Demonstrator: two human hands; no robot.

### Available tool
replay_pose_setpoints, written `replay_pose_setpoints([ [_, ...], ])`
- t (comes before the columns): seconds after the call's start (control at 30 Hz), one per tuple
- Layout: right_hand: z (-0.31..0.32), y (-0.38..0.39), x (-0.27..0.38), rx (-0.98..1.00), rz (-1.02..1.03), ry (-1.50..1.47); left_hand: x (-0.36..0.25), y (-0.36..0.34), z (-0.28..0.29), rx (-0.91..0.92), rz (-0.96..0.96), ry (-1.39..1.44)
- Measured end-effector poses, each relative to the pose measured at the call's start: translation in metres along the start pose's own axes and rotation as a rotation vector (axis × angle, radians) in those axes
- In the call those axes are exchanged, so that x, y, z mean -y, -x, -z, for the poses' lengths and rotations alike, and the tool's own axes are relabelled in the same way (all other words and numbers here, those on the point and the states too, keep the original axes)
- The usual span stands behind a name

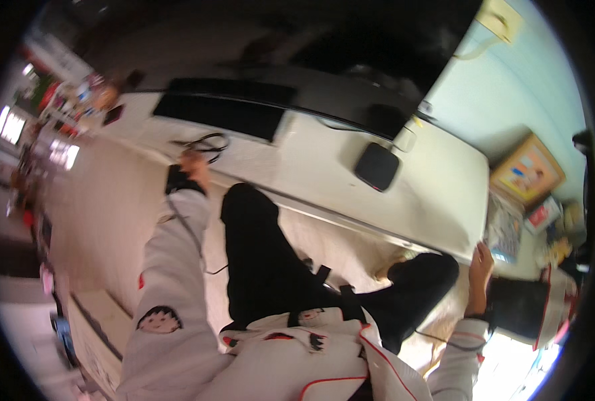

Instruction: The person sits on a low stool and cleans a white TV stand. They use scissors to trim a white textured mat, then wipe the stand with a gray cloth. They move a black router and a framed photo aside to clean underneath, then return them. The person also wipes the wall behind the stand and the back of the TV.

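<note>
My left hand (194, 168) is at the front edge of a long white cabinet top (317, 167), right beside a thin black looped thing (210, 144) that is too blurred to name. Motion smears its fingers, so I cannot tell whether they grip it. Farther right, my right hand (481, 271) is by the cabinet's right front corner, fingers stretched upward, with nothing visible in it. Dark bands circle both wrists, and a thin cable runs along each sleeve.
A large dark screen (277, 40) stands along the back of the cabinet. Before it are a black flat panel (224, 110) and a small black box (377, 166) with a cable. A framed picture (528, 172) and small packages are at the right. My bent knees are below the cabinet edge.
</note>
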State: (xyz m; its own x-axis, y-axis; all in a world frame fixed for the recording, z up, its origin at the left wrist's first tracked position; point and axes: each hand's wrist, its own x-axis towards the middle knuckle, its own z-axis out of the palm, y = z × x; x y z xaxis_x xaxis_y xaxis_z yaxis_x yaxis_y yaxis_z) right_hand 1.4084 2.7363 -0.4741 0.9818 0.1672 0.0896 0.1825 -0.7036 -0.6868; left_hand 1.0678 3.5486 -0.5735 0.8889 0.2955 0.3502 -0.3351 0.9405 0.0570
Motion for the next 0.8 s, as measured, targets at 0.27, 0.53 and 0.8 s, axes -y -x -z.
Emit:
replay_pose_setpoints([
  [0.27, 0.026, -0.036, -0.026, -0.391, 0.081, 0.47, -0.065, 0.013, -0.021, 1.596, -0.427, 2.813],
  [0.53, 0.001, -0.117, -0.068, -0.185, 0.058, 0.514, 0.097, -0.038, -0.101, 0.612, 0.487, 2.913],
  [0.8, 0.011, -0.104, 0.007, -0.301, 0.067, -0.33, 0.379, -0.101, -0.135, 0.151, 0.098, 3.772],
])
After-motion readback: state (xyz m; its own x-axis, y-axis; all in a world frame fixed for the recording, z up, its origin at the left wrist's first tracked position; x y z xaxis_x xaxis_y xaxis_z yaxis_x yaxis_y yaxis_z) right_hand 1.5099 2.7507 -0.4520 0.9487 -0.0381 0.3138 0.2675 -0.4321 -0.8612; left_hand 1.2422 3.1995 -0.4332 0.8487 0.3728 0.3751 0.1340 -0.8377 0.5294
